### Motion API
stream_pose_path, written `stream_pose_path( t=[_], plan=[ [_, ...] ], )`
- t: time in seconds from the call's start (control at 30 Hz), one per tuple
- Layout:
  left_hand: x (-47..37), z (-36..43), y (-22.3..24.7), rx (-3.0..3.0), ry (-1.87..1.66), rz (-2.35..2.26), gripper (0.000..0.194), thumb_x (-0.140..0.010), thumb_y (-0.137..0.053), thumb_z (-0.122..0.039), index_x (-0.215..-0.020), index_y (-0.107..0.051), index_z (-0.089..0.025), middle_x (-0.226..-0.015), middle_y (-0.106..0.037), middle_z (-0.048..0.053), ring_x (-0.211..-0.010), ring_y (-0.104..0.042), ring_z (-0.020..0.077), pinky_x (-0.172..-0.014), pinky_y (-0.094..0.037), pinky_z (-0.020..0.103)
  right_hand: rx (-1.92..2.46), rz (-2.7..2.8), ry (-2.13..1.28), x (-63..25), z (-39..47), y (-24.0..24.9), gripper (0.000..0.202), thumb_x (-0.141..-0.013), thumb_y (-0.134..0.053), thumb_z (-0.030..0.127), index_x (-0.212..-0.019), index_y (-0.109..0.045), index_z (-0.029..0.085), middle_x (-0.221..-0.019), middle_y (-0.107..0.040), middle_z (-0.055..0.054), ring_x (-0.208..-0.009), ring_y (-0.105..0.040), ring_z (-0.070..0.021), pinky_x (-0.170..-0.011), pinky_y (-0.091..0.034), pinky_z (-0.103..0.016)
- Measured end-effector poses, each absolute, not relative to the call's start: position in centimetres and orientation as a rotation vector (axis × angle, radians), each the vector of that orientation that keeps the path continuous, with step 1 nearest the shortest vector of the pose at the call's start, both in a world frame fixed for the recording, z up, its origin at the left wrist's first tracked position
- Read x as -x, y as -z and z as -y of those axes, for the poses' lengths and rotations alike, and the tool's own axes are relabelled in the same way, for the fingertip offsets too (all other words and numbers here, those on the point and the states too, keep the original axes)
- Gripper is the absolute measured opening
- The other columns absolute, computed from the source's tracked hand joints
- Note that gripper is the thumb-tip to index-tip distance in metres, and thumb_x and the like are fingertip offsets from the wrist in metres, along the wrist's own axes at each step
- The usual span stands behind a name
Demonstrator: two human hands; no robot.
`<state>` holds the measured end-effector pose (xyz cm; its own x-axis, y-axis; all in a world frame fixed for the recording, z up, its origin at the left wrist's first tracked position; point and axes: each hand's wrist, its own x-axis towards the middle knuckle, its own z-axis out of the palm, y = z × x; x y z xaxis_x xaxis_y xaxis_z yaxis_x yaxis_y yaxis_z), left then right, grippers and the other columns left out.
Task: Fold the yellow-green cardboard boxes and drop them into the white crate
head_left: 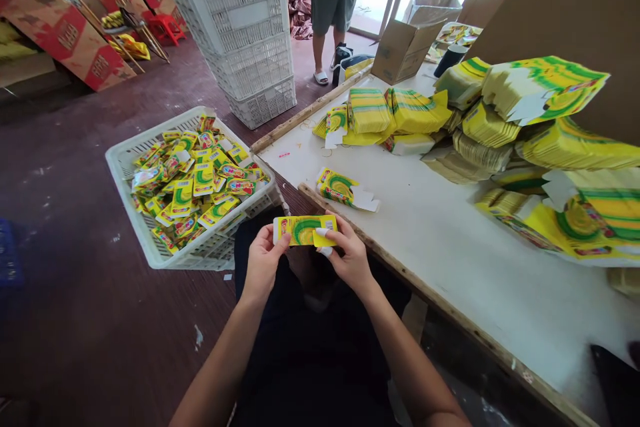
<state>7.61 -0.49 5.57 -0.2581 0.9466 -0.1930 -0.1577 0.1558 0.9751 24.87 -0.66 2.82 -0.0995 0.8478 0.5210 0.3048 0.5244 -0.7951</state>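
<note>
A small yellow and green printed carton (300,230) is held level above my lap, between both hands. My left hand (264,255) pinches its left end, the thumb on the front face. On the right end, my right hand (347,247) grips it, with white coverings on some fingertips. Just beyond, another carton (337,187) lies on the table edge, its white end flaps spread out. To the left stands a white plastic crate (127,203) heaped with folded cartons (203,177) of the same print.
Bundled flat cartons (540,93) are stacked on the white table (430,227), whose wooden edge runs by my right arm. Tall stacked crates (250,27) stand ahead. A person (335,7) stands behind, near an open cardboard box (403,53). A red stool (167,28) is far left.
</note>
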Motion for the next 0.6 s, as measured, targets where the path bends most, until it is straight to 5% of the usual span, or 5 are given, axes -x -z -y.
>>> stream_pose_path(
  t=[0.3,0.5,0.6],
  plan=[
    [-8.0,0.1,-7.0,-0.755,-1.271,-1.343,0.036,-0.049,-0.084,-0.043,-0.069,-0.071,-0.016,-0.064,-0.067,-0.001,-0.057,-0.055,0.0111,-0.055,-0.042,0.023,1.013,1.807,-0.677,-25.9,0.8,-2.5,0.021,-0.085,-0.060,0.019,-0.104,-0.067,0.025,-0.140,-0.050,-0.012,-0.124,-0.054,-0.0267,-0.097,-0.050,-0.041],
    [-8.1,0.3,-6.3,-0.792,-1.124,-1.309,0.039,-0.047,-0.085,-0.047,-0.068,-0.074,-0.016,-0.062,-0.068,0.001,-0.053,-0.052,0.0108,-0.050,-0.038,0.022,0.999,1.494,-1.085,-25.8,0.5,-2.3,0.063,-0.083,-0.063,0.026,-0.140,-0.037,0.027,-0.143,-0.048,-0.011,-0.129,-0.051,-0.0245,-0.099,-0.050,-0.039],
    [-7.9,0.2,-5.8,-0.797,-1.083,-1.285,0.041,-0.048,-0.084,-0.048,-0.071,-0.074,-0.016,-0.064,-0.069,0.002,-0.060,-0.057,0.0144,-0.053,-0.042,0.023,1.034,1.514,-1.156,-25.6,0.2,-1.5,0.064,-0.084,-0.060,0.026,-0.144,-0.036,0.024,-0.148,-0.043,-0.010,-0.136,-0.041,-0.0250,-0.109,-0.041,-0.042]
  ],
)
